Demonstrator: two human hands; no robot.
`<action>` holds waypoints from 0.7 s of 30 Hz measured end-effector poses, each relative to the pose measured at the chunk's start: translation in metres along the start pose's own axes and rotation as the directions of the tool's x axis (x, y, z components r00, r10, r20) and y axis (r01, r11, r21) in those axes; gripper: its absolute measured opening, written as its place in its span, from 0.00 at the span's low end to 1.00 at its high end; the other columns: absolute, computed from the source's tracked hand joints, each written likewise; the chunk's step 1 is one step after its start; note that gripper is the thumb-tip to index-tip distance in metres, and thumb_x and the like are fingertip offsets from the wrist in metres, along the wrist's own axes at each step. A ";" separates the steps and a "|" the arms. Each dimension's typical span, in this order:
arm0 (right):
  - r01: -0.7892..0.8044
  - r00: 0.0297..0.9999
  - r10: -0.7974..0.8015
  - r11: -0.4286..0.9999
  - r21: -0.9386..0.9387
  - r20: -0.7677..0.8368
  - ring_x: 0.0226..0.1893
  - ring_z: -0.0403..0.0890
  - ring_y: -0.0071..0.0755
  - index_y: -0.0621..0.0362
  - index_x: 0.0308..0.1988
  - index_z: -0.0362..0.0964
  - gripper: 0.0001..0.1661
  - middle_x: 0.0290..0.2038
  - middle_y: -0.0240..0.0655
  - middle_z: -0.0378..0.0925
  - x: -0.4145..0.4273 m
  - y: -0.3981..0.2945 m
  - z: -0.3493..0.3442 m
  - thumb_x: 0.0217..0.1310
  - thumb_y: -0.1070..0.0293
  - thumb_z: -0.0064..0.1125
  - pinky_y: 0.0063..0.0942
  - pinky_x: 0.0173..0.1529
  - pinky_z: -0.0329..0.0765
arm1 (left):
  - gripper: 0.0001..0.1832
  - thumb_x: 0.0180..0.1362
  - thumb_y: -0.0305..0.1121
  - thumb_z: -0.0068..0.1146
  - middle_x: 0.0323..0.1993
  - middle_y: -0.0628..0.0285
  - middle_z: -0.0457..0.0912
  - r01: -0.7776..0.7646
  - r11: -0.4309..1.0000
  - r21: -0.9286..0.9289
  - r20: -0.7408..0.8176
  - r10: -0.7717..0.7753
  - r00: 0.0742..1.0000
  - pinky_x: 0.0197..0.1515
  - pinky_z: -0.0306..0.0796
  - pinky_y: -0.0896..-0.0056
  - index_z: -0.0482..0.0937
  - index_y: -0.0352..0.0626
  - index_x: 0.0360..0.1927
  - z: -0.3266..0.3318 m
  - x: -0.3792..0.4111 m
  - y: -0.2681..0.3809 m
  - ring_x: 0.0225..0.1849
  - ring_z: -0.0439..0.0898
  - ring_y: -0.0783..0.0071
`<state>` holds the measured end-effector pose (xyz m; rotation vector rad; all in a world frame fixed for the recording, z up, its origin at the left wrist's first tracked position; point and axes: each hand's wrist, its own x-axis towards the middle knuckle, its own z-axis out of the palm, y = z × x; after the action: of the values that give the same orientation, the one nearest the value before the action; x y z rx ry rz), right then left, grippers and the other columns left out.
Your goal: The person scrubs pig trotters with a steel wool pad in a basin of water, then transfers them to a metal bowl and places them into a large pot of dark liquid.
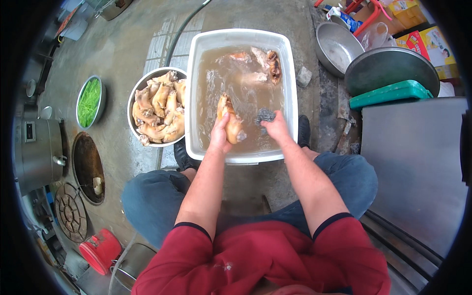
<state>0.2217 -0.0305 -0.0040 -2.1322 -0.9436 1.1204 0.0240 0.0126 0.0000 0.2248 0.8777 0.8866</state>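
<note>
A white plastic tub [240,159] of murky water stands before me. My left hand [220,134] grips a pig's trotter [233,127] above the water, near the tub's front left. In my right hand [276,127] is a grey steel wool scourer [265,115], held over the front right of the water, apart from the trotter. More pieces of trotter lie partly under water at the back, one of them with a dark, charred-looking skin [274,67]. Left of the tub, against its rim, a round basin [129,110] is heaped with pale trotters [160,99].
A bowl of green vegetables [89,102] stands farther left, near an uncovered floor drain [88,167] and its round grate [70,212]. A hose [178,33] runs behind the tub. At right are a metal bowl [338,48], a green plastic lid or tray [391,94] and a metal surface [413,158].
</note>
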 end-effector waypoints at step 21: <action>0.055 0.988 0.007 0.918 0.393 -0.155 0.39 0.81 0.33 0.61 0.52 0.67 0.30 0.40 0.40 0.80 0.018 -0.051 0.061 0.49 0.68 0.69 0.32 0.46 0.76 | 0.25 0.66 0.56 0.40 0.32 0.61 0.80 0.364 0.923 0.123 -0.047 -0.361 0.931 0.27 0.76 0.66 0.74 0.45 0.47 0.000 -0.006 -0.004 0.25 0.78 0.69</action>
<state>0.1600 0.0232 -0.0063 -1.8374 -0.6077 1.0171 0.0242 0.0058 0.0010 0.1570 0.9624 0.4872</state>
